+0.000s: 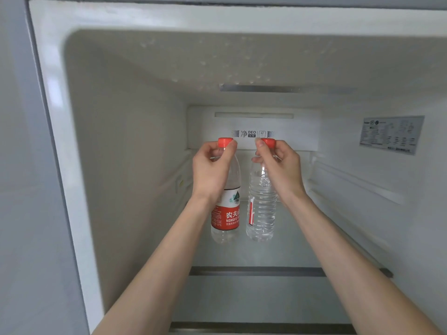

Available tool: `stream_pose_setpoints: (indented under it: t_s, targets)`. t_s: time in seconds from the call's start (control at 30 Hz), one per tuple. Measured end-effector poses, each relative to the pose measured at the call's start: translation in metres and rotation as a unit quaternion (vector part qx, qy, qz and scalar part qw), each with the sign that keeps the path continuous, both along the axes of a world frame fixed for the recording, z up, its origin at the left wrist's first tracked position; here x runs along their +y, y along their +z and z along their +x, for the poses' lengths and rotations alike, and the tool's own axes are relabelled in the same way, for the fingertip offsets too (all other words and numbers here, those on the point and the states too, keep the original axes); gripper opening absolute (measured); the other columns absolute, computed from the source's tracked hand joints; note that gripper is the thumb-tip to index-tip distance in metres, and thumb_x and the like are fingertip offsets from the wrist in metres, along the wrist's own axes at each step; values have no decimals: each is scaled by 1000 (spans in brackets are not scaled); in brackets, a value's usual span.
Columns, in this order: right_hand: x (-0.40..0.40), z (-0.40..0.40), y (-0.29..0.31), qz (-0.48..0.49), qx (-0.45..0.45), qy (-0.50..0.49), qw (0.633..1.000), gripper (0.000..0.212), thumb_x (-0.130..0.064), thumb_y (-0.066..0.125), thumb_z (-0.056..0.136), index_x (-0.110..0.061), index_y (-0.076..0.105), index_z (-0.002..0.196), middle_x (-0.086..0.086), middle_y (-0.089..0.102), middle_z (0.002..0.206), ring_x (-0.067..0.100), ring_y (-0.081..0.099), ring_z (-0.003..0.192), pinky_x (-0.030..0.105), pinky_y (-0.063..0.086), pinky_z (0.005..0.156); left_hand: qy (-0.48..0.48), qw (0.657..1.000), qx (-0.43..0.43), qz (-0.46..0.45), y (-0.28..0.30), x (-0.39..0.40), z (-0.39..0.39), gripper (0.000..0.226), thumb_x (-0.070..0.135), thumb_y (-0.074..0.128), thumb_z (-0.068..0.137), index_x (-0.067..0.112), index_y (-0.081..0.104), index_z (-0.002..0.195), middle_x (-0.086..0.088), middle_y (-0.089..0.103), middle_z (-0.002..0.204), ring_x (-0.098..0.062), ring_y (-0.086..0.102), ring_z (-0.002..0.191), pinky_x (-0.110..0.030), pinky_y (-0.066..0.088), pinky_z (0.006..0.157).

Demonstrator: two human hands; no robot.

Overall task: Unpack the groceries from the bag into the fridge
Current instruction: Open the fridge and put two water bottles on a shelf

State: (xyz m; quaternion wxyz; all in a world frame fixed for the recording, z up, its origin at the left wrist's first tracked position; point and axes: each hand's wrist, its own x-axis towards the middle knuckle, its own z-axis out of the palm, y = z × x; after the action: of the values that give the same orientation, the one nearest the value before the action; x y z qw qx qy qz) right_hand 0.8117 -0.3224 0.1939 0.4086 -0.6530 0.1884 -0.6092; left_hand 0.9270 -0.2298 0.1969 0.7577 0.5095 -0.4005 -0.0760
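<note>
Two clear water bottles with red caps stand side by side, upright, inside the open fridge on its glass shelf (290, 250). The left bottle (226, 218) has a red and white label facing me. The right bottle (261, 209) shows ribbed clear plastic, its label turned to the left. My left hand (210, 170) grips the left bottle at its neck, just under the cap. My right hand (280, 170) grips the neck of the right bottle the same way. The grocery bag is out of view.
The fridge compartment has white walls, a vent panel (254, 134) with printed marks at the back, and a sticker (391, 134) on the right wall. A lower shelf edge (261, 326) shows at the bottom. The fridge's grey outer side (21, 189) is at the left.
</note>
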Motion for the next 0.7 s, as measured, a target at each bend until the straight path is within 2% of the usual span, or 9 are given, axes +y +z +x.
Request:
stream_pose_setpoints:
  t_s: [0.1,0.13,0.2,0.23,0.3,0.4,0.53,0.6,0.7]
  targets:
    - [2,-5,0,-5,25,-9,1000,23,-49,69,93,-29,71,104,-5,78,101,12,73,103,35,55,99,7,1000,-28,10,2,2,-1,15,32,73,92,23,68,103,2,69,90,10,61,71,-3,43,66]
    - [3,-9,-1,-9,32,-8,999,25,-49,66,95,-29,70,109,-12,77,105,6,71,107,30,52,101,10,999,-37,11,1,3,-1,16,32,73,92,24,68,105,8,67,89,12,60,70,-3,43,67]
    - [9,-17,-3,-16,43,-12,999,35,-49,58,100,-26,66,125,-19,73,116,-2,64,116,16,47,98,24,998,-58,15,-2,6,0,25,35,74,91,25,68,112,11,70,96,11,65,85,-12,49,80]
    - [13,-23,-5,-20,48,-20,998,41,-50,56,101,-24,62,132,-17,70,124,-3,61,121,12,45,96,37,997,-72,19,-4,9,0,30,38,74,90,25,66,116,11,71,103,5,66,97,-19,51,89]
    - [22,-35,-13,-27,68,-36,997,45,-49,54,102,-24,57,139,-18,65,130,-5,57,124,15,42,102,60,993,-90,38,-10,17,-4,40,44,71,91,23,61,123,9,69,116,-6,64,111,-30,51,101]
    - [38,-53,-30,-36,100,-56,993,46,-48,54,102,-26,53,143,-24,61,127,-9,54,123,21,39,109,104,985,-113,82,-22,37,-14,49,48,64,95,20,53,134,6,62,126,-12,58,118,-36,47,106]
    - [59,-73,-53,-54,132,-94,985,54,-50,55,102,-27,45,149,-11,51,150,2,47,138,30,39,115,168,962,-159,149,-44,65,-26,63,56,55,96,20,41,146,1,49,147,-18,46,136,-41,42,109]
    - [72,-84,-61,-71,155,-104,980,54,-46,56,102,-26,44,151,-11,49,152,4,45,140,27,37,115,186,951,-182,167,-57,85,-34,61,56,53,98,21,40,146,2,47,148,-18,45,138,-43,43,108]
    - [90,-102,-73,-117,209,-130,962,51,-43,56,102,-26,45,149,-10,50,150,8,45,139,21,33,107,207,933,-230,182,-80,115,-49,52,56,50,100,25,46,141,7,54,140,-18,50,132,-45,47,102]
